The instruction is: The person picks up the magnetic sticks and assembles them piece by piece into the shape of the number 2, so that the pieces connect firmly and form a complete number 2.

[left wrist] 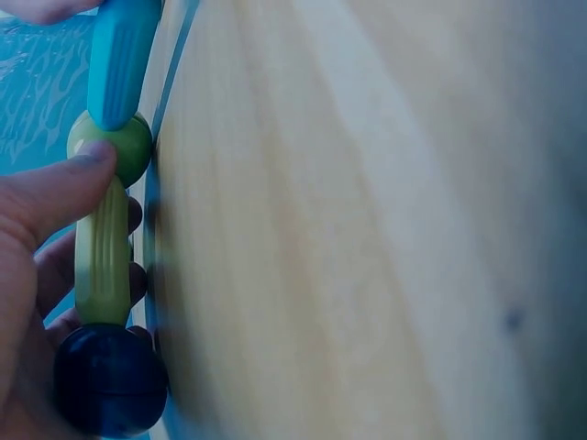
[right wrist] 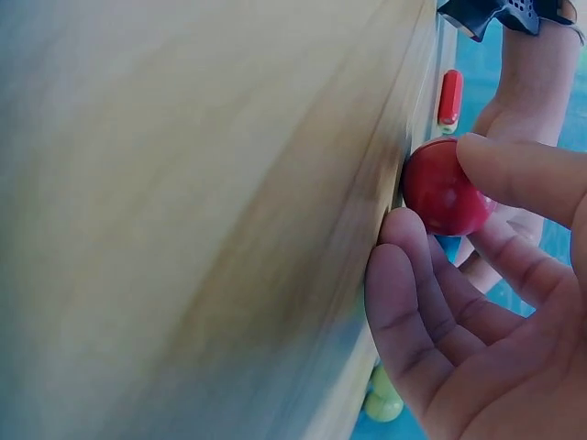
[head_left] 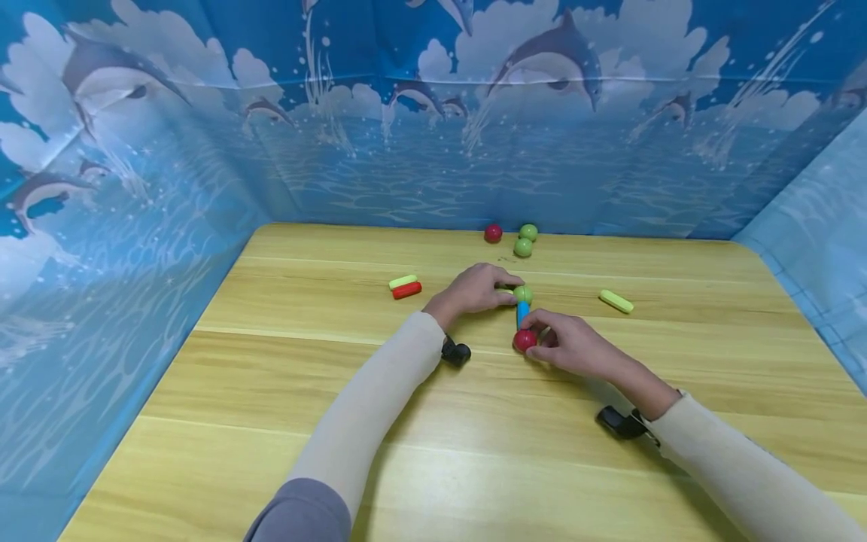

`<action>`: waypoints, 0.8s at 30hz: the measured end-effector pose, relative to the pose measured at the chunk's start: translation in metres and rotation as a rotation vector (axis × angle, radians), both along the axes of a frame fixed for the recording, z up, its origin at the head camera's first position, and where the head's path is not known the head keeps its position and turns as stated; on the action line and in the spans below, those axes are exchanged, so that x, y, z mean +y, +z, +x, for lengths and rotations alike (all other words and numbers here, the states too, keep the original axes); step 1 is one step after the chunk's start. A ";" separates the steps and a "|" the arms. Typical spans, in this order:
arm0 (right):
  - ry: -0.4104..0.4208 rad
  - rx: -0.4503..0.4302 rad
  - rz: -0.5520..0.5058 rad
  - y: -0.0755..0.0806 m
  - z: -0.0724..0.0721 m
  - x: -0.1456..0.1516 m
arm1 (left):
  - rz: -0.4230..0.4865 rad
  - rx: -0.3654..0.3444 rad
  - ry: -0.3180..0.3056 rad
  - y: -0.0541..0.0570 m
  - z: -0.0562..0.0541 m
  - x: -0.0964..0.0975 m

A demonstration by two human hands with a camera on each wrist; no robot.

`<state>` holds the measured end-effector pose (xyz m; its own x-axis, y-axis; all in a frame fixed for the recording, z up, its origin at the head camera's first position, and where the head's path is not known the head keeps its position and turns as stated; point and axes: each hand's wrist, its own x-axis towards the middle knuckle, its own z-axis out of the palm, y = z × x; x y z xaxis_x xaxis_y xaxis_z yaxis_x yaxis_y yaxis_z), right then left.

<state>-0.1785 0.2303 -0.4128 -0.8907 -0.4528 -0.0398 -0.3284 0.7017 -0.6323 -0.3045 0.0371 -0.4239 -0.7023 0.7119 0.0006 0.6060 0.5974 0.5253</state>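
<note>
My left hand (head_left: 479, 289) grips a joined piece, its thumb on a green ball (left wrist: 133, 151) and its fingers curled behind a yellow-green rod (left wrist: 103, 261). A dark blue ball (left wrist: 110, 380) sits at that rod's other end, hidden by the hand in the head view. From the green ball a blue rod (head_left: 522, 313) runs toward a red ball (head_left: 524, 341) nearer the person. Thumb and fingers of my right hand (head_left: 576, 346) pinch this red ball, low over the wooden table (head_left: 474, 452).
Another red ball (head_left: 493, 233) and two green balls (head_left: 523, 247) lie at the table's back edge. Left of the hands are a yellow-green rod (head_left: 403, 282) and a red rod (head_left: 407, 290); another yellow-green rod (head_left: 616, 301) lies right. Dolphin-printed cloth (head_left: 420, 165) walls the table.
</note>
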 end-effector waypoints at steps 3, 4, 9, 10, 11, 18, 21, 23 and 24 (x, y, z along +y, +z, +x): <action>0.000 -0.003 0.002 0.002 0.000 0.000 | 0.003 0.003 -0.003 0.001 0.000 0.000; -0.001 -0.005 0.001 0.002 0.000 0.000 | 0.002 0.004 -0.002 0.001 0.000 0.000; -0.009 -0.009 -0.001 0.002 0.001 0.000 | 0.000 0.009 -0.001 0.002 -0.001 0.001; -0.013 -0.009 -0.001 0.002 0.001 0.000 | -0.001 0.007 -0.001 0.002 0.000 0.001; -0.015 -0.009 -0.001 0.002 0.001 0.000 | -0.002 0.005 -0.001 0.002 0.000 0.001; -0.033 -0.022 -0.014 0.002 0.001 0.001 | -0.004 -0.003 0.002 0.003 0.001 0.000; -0.030 -0.034 -0.020 0.002 0.001 0.001 | 0.001 0.001 -0.001 0.003 0.001 0.001; -0.027 -0.041 -0.017 0.002 0.001 0.002 | 0.000 0.002 -0.004 0.002 0.001 0.002; -0.028 -0.047 -0.017 0.002 0.001 0.002 | -0.002 0.002 -0.006 0.002 0.001 0.002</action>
<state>-0.1775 0.2322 -0.4108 -0.9005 -0.4284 -0.0743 -0.2784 0.6994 -0.6583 -0.3036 0.0393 -0.4222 -0.6980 0.7161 0.0011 0.6107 0.5946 0.5229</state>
